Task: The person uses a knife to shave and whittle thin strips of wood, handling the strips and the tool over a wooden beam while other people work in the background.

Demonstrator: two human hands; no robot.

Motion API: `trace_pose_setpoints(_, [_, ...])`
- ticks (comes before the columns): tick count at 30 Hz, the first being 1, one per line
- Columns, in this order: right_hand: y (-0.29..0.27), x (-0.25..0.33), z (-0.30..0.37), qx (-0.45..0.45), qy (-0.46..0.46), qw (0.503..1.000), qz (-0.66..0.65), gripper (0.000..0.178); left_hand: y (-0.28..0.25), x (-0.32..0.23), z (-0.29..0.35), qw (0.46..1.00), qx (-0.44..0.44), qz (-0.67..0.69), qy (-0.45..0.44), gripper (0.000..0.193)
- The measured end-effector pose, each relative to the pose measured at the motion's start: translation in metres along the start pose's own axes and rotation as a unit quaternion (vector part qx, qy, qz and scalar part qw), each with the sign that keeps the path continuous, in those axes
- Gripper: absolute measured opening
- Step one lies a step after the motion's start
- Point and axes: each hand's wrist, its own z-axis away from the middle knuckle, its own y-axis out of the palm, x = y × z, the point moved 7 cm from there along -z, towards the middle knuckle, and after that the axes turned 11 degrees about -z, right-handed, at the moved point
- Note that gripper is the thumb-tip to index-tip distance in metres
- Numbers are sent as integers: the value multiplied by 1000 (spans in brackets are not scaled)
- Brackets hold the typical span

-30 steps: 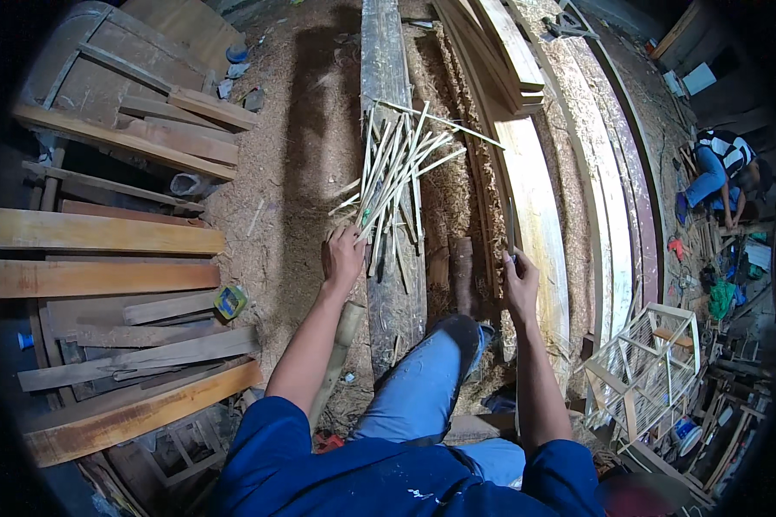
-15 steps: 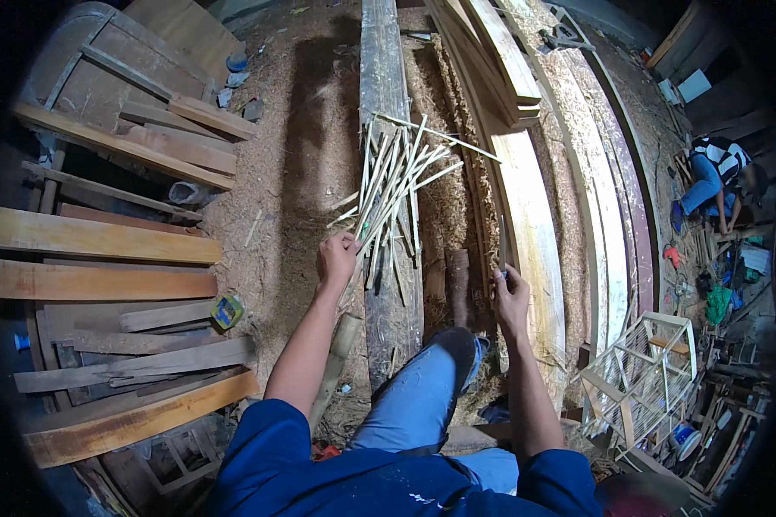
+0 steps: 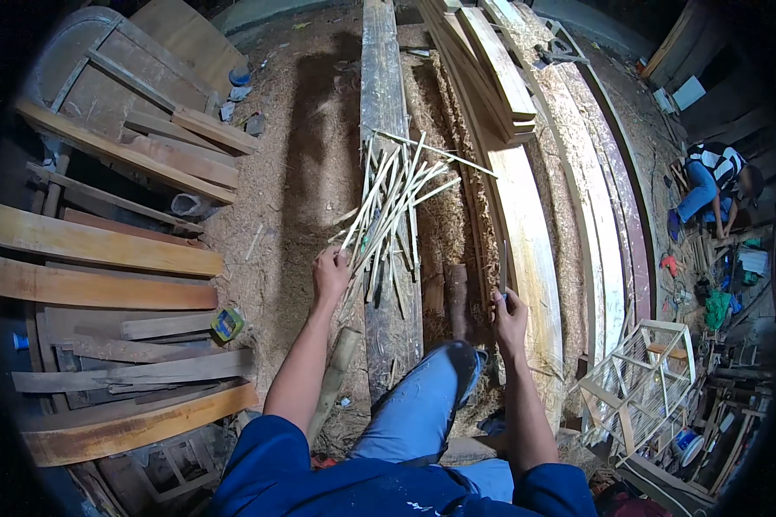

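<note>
Pale thin wooden sticks (image 3: 397,189) lie in a loose, criss-crossed heap on a long weathered plank (image 3: 383,95) in front of me. At the heap's lower left edge, my left hand (image 3: 330,276) is closed, its fingertips pinching the end of a thin stick. My right hand (image 3: 510,317), apart from the heap, is closed around a slim knife (image 3: 503,269) with its narrow dark blade pointing away from me. Its handle is mostly hidden by my fingers. One longer stick (image 3: 440,152) lies across the top of the heap and sticks out to the right.
Long sawn boards (image 3: 526,224) run along the right, with a slatted wooden frame (image 3: 638,379) nearby. Stacked planks (image 3: 103,284) and a yellow-green container (image 3: 228,324) are at left. Wood shavings (image 3: 276,198) cover the floor. Another person (image 3: 714,185) crouches far right.
My left hand has moved slightly down and left along the heap's edge. My right hand with the knife has stayed almost in place, dropping a little. The view has shifted slightly.
</note>
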Motion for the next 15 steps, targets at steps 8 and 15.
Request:
trace_pose_setpoints(8, [-1, 6, 9, 14, 33, 999, 6, 27, 7, 7, -2, 997, 41, -24, -54, 20])
trace_pose_setpoints(15, [-7, 1, 10, -6, 36, 999, -14, 26, 18, -13, -43, 1000, 1, -14, -2, 15])
